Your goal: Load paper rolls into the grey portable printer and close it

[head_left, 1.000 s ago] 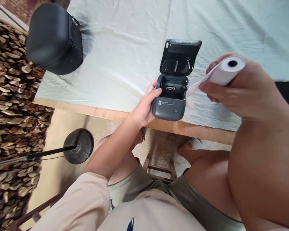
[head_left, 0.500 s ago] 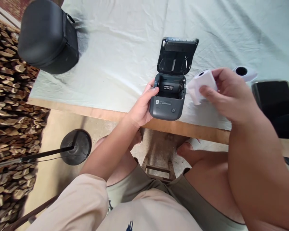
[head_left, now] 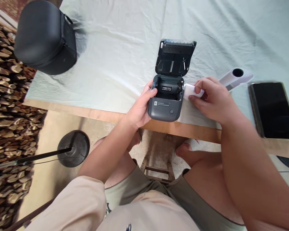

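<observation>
My left hand point(head_left: 142, 106) grips the left side of a dark grey label printer point(head_left: 165, 110) near the table's front edge. Its lid point(head_left: 175, 59) is raised, and a dark core with a small printed label sits in the compartment. Just right of the printer, my right hand point(head_left: 212, 98) pinches a white paper roll point(head_left: 192, 91) between thumb and fingers. The roll's left end is close beside the printer's right wall; I cannot tell whether they touch. Beyond that hand lies another white roll point(head_left: 231, 81) with a dark round opening at its end.
A dark tablet point(head_left: 276, 110) lies at the table's right. A black zipped case point(head_left: 47, 38) stands at the back left. Pale cloth point(head_left: 115, 57) covers the wood-edged table. A round black stand base point(head_left: 74, 147) and stacked firewood point(head_left: 9, 112) are at the left.
My right hand has moved left and slightly down with the paper roll, which has turned and come nearer the printer. The left hand still holds the printer.
</observation>
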`<state>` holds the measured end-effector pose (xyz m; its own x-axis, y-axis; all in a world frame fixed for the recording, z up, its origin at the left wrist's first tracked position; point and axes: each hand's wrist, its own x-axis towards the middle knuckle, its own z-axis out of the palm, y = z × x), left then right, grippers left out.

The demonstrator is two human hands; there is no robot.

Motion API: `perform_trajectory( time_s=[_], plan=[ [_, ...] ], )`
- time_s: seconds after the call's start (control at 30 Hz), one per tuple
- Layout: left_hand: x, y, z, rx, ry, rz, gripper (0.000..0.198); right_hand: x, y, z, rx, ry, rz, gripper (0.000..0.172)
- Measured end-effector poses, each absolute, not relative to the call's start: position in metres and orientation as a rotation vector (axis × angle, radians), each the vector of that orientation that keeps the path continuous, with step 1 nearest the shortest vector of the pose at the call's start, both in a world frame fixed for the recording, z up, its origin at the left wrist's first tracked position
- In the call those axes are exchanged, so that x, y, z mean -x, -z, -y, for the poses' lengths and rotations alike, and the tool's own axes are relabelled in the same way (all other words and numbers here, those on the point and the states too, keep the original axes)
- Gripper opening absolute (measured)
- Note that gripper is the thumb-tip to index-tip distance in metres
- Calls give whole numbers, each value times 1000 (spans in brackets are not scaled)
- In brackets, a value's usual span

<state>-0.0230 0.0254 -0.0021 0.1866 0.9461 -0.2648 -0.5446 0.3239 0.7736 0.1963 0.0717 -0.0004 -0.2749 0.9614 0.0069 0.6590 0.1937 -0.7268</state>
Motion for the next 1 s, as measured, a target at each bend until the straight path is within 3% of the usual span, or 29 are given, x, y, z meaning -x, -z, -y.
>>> perform_trajectory(
  time_s=[0.2,0.3,0.57,0.7,0.77,0.83,1.0],
  plan=[
    [24,3,-25,-608,-1145,-829,44,-201,10,-73,1430,-748,1939,22],
    [24,3,-25,-590,-1138,-824,40,-203,9,-73,1461,-674,1801,34],
    [26,5,-25,-610,-1127,-812,37,-201,3,-70,1451,-585,1841,40],
    [27,6,-25,-617,-1107,-825,41,-215,-12,-66,1437,-153,1687,24],
    [28,6,-25,-622,-1095,-831,41,-224,-12,-71,1578,-35,1675,36],
    [28,6,-25,-630,-1093,-836,42,-231,-7,-80,1793,-132,1675,46],
    [28,6,-24,-612,-1099,-852,46,-240,11,-92,1867,-327,1590,34]
  ],
)
